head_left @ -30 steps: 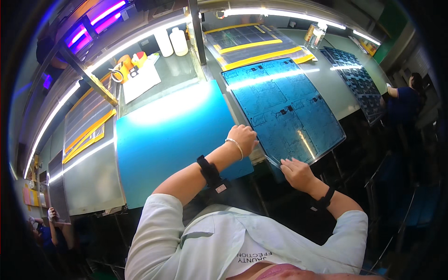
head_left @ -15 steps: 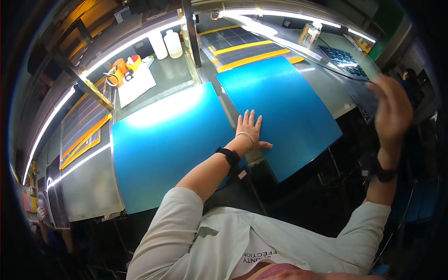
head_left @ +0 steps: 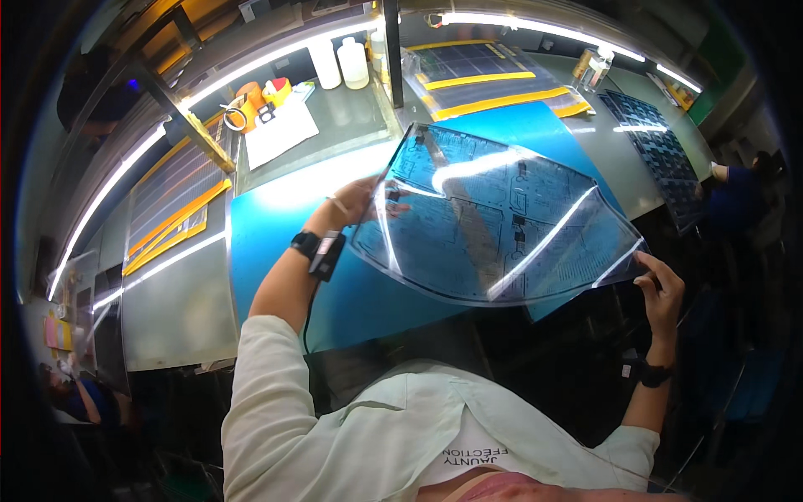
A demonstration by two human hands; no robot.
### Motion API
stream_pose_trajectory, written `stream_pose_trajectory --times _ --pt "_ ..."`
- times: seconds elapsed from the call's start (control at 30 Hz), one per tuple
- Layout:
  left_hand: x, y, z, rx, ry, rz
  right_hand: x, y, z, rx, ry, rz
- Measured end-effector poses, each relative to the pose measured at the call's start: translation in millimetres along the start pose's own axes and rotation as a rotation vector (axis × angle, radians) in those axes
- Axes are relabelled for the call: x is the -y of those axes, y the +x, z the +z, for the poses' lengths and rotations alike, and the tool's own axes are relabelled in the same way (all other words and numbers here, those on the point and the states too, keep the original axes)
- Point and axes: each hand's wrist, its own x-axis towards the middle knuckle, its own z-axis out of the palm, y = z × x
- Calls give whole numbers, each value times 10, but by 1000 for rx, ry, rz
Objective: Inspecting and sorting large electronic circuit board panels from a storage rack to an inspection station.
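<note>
Head view: both hands hold up a large clear film sheet (head_left: 493,222) printed with dark circuit-like patterns, lifted off the blue mat (head_left: 276,243) on the workbench (head_left: 176,309). Sheet's long axis runs from upper left to lower right, bowed in the middle, printed face tilted toward the camera, strip-light glare streaked across it. Left hand (head_left: 360,201) pinches the sheet's left edge, fingers curled round it. Right hand (head_left: 661,289) grips the lower right corner, thumb and fingertips closed on the edge. Black wristbands on both wrists; the left one has a cable running down the forearm.

Containers: two white plastic bottles (head_left: 339,63) stand side by side at the back of the bench, contents not visible. An orange tape roll (head_left: 238,117) lies near a white paper sheet (head_left: 280,134). A small clear bottle (head_left: 595,69) stands far right at the back. Yellow-edged panels (head_left: 489,79) lie behind the mat, more on the left (head_left: 171,209). Another dark patterned sheet (head_left: 657,146) lies on the right bench, beside another person (head_left: 740,197).
</note>
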Motion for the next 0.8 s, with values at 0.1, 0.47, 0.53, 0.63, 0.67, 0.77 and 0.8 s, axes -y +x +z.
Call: stream_pose_trajectory --times 0.1,0.47,0.53,0.63,0.67,0.77,0.8 --pt "155 56 162 -244 233 -155 38 -32 180 -32 124 190" --pt "11 -2420 -892 -344 363 -147 337 -676 1584 160 850 934" --pt "79 -2542 -1204 -613 204 18 404 -705 1888 225 934 939" --pt "106 -2479 -1714 -1056 208 116 496 -662 2154 315 893 907" --pt "150 -2478 -1805 -1014 248 206 517 -667 2195 300 893 876" --pt "148 -2525 -1975 -1015 323 342 551 -681 2285 218 814 878" --pt "128 -2557 -1975 -1004 370 384 541 -690 2305 168 794 853"
